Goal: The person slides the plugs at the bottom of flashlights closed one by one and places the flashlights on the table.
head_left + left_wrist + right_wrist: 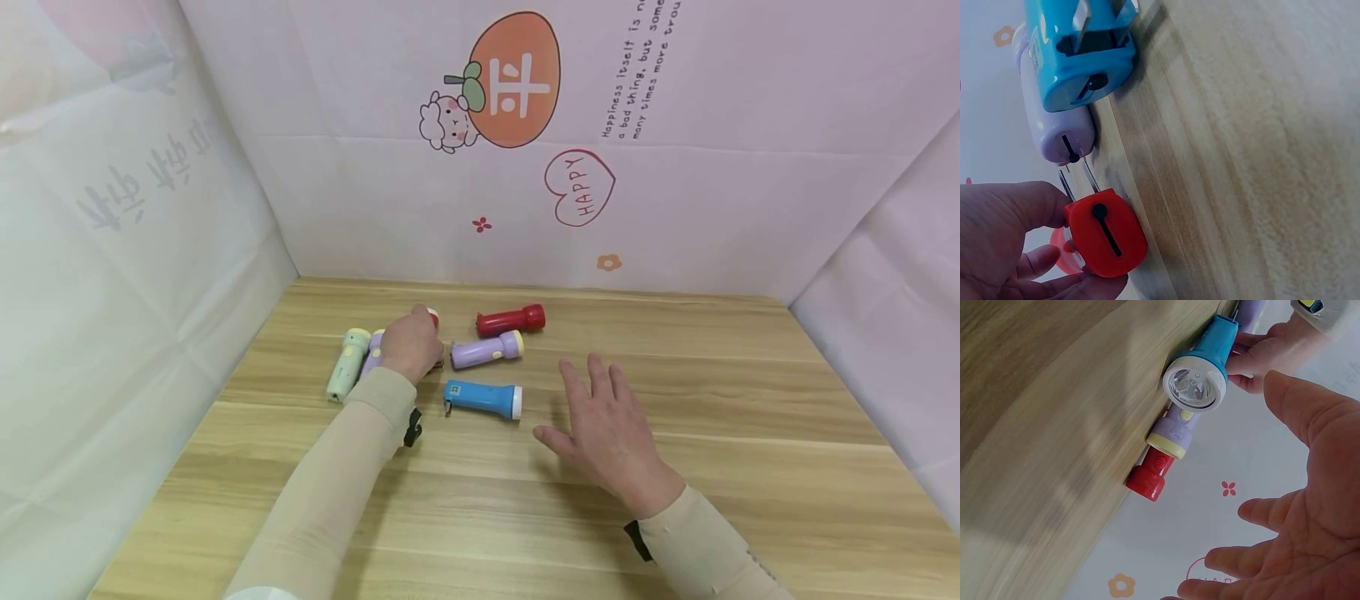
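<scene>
My left hand (408,346) grips a red flashlight (1110,234) between thumb and fingers; in the head view the hand covers most of it. Its tail end with a black slot and metal prongs shows in the left wrist view. Left of this hand lie a pale green flashlight (347,367) and a partly hidden purple one (374,353). To its right are a second purple flashlight (480,352), another red flashlight (512,321) and a blue flashlight (480,398) with a white rim. My right hand (611,433) has its fingers spread, right of the blue flashlight, touching none of them.
The flashlights lie on a wood-grain table (480,517). Behind it hangs a white printed cloth (375,208), meeting the table's back edge. More white cloth (112,333) encloses the left side, and a similar sheet (885,275) the right.
</scene>
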`<state>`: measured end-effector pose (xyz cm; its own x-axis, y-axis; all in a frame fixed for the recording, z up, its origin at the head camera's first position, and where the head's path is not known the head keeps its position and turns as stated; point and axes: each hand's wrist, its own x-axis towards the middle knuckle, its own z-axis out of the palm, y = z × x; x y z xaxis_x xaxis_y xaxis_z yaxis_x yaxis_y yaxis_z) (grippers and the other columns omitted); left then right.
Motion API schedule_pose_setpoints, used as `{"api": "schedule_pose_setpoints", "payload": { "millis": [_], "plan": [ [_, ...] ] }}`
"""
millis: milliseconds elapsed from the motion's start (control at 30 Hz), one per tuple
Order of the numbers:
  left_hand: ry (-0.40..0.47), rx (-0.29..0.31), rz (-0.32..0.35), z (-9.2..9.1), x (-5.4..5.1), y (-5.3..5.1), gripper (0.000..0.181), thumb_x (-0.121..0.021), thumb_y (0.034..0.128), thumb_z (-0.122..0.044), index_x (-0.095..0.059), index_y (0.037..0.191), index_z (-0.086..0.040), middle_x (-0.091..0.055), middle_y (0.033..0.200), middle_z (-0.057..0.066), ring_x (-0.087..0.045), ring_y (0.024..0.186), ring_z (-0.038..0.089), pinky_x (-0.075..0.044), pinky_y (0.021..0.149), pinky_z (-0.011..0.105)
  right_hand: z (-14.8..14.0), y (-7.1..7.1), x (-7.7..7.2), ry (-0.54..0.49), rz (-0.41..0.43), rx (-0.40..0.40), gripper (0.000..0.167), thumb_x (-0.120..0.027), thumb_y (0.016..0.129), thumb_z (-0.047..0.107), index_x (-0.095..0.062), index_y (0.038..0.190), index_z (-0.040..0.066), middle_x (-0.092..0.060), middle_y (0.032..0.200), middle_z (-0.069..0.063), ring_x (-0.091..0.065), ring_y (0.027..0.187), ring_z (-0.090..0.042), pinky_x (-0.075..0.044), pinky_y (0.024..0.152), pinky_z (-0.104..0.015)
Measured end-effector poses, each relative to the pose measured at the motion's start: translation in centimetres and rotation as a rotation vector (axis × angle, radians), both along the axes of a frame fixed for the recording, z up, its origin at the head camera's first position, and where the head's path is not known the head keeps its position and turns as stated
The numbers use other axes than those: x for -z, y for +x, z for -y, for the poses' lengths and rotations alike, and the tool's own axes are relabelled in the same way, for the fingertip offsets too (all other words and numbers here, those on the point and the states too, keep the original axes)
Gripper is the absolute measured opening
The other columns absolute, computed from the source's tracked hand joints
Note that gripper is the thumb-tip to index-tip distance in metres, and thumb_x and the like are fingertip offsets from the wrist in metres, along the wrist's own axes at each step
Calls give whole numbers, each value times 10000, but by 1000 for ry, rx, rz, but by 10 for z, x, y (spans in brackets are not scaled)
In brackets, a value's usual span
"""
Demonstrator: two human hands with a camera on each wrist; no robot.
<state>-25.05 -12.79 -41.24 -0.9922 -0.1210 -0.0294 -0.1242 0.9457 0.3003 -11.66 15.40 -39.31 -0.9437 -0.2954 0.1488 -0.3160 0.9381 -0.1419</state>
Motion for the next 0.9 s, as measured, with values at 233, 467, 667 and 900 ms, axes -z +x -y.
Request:
{"api": "schedule_pose_setpoints", "payload": {
  "millis": [233, 467, 667, 900],
  "plan": [
    [7, -10, -5, 2, -2, 2, 477, -742, 927, -252, -497, 1248, 1, -702, 1052, 207, -671, 849, 326, -594, 803, 454, 1, 1, -2, -7, 7, 0, 952, -761, 886, 581, -392, 1567, 26, -324, 1588, -378, -338, 1430, -629, -356, 1128, -714],
    [51, -16, 12, 4, -8, 6, 552, -737, 933, -299, -469, 1321, -10, -701, 1064, 184, -652, 838, 315, -576, 777, 431, 2, 1, -2, -9, 17, 8, 955, -765, 884, 579, -392, 1569, 29, -320, 1594, -373, -329, 1436, -627, -351, 1130, -716],
    [74, -6, -12, 6, -9, 9, 500, -734, 926, -309, -476, 1256, -36, -682, 992, 151, -643, 807, 304, -549, 722, 405, 2, 1, -3, -12, 9, 3, 950, -769, 881, 575, -401, 1565, 27, -331, 1587, -375, -342, 1430, -626, -351, 1136, -708],
    [98, 6, -67, 4, -12, 12, 438, -733, 906, -314, -491, 1159, -53, -641, 888, 107, -629, 767, 304, -511, 662, 389, 3, 2, -2, -20, 1, 0, 948, -773, 880, 571, -404, 1563, 27, -335, 1583, -377, -348, 1424, -628, -357, 1129, -711]
  ]
}}
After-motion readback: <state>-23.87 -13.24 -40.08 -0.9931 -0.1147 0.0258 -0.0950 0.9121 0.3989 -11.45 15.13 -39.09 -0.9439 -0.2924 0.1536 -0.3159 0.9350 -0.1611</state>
